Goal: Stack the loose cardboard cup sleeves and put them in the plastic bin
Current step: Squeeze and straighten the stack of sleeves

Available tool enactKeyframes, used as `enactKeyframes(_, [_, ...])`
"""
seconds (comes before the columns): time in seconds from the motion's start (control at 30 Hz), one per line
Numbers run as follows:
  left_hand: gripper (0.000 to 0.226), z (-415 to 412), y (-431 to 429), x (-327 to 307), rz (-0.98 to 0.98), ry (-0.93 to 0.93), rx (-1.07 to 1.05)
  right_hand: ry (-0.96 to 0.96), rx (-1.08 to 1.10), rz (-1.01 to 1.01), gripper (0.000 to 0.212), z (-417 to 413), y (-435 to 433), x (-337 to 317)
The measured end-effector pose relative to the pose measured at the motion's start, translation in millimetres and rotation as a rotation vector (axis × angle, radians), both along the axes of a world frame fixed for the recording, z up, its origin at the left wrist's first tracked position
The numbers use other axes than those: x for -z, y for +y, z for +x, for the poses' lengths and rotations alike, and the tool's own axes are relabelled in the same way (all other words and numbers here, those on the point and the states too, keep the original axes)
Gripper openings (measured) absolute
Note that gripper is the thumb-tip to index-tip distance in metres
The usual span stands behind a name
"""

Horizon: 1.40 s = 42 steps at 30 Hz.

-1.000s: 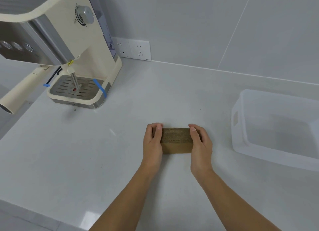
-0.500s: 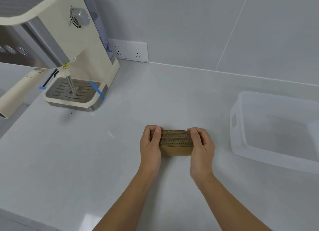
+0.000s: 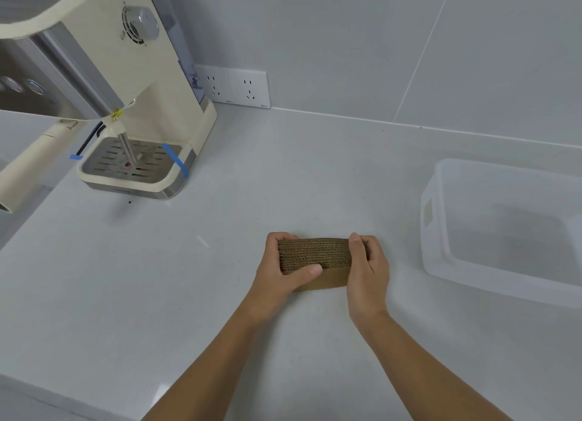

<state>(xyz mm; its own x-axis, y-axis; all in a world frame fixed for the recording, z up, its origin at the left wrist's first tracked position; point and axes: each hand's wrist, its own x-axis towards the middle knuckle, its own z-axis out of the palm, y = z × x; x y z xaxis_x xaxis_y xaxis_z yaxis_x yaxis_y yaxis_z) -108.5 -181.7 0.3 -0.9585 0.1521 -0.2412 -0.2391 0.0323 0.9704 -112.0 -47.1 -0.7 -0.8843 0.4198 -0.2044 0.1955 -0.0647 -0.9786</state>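
A stack of brown corrugated cardboard cup sleeves (image 3: 316,254) stands on edge on the white counter, its ribbed edges facing up. My left hand (image 3: 283,274) grips its left end, thumb across the front face. My right hand (image 3: 367,271) clasps the right end with fingers wrapped behind. The clear plastic bin (image 3: 431,231) sits to the right of my hands, open side up, with nothing visible inside.
A cream espresso machine (image 3: 126,105) with a drip tray (image 3: 132,165) stands at the back left, its handle (image 3: 28,165) jutting toward me. Wall sockets (image 3: 236,86) sit behind it. The counter's front edge runs along the lower left.
The stack has tipped a little so its ribbed edges face up more, and my left thumb has slid across its front. Both hands keep hold at the same spot.
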Motion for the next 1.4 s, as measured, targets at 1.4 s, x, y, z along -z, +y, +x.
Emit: enactKeyframes(1.4, [0.043,0.8,-23.3,-9.5,-0.108,0.040,0.026,0.018,-0.417,-0.086,0.045,19.0,54.7,-12.7])
